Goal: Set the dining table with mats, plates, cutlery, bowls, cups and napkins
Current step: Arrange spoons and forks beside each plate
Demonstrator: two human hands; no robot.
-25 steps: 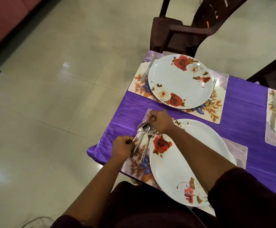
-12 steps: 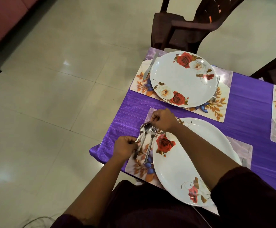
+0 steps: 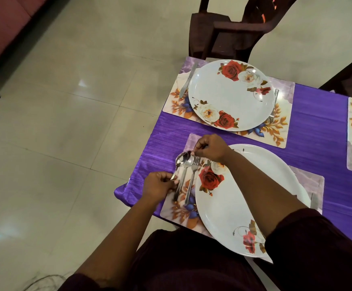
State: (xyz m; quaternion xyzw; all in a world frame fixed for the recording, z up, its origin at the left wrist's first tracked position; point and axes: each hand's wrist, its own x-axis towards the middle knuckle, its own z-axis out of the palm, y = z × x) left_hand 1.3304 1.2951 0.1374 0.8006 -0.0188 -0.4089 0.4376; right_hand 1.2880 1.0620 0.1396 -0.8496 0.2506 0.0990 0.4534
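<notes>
Steel cutlery lies on the glossy floral mat [image 3: 178, 213], just left of the near round white rose plate [image 3: 233, 208]: two spoons [image 3: 183, 162] with smooth oval bowls and a slim fork [image 3: 191, 181]. Left hand [image 3: 159, 185] curls round a spoon handle. Right hand [image 3: 209, 148], above the near plate's far-left rim, pinches at the spoon bowls' tips. Ribbed purple tablecloth [image 3: 317, 131] underneath.

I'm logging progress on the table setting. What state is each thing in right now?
Near plate: on its mat.
Far plate: set, knife on one side, fork on the other.
Spoons: left hand holds the handles, right hand pinches a bowl tip.
Near fork: flat beside the near plate.
</notes>
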